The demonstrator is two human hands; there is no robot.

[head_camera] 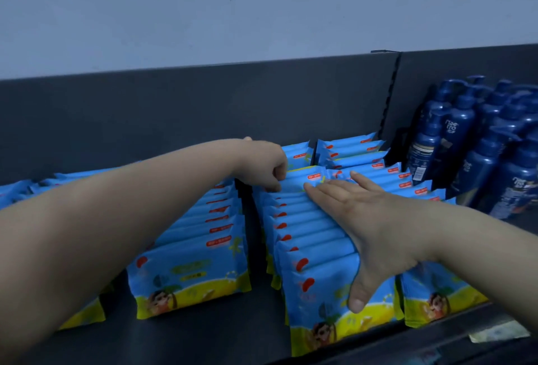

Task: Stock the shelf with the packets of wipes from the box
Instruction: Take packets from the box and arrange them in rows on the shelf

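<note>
Blue and yellow packets of wipes stand in several front-to-back rows on the dark shelf [180, 338]. My right hand [369, 225] lies flat with straight fingers on top of the middle row of packets [308, 236], thumb hanging over the front packet. My left hand [265, 166] reaches over the left row [192, 265] and pinches the top edge of a packet of wipes [302, 182] at the back of the middle row. A further row [436, 294] stands to the right. The box is out of view.
Dark blue pump bottles [477, 143] crowd the shelf section to the right, behind a slotted upright [391, 93]. The shelf's dark back panel [174, 114] rises behind the packets, with a pale wall above. A paper label [495, 332] sits at the shelf's front edge.
</note>
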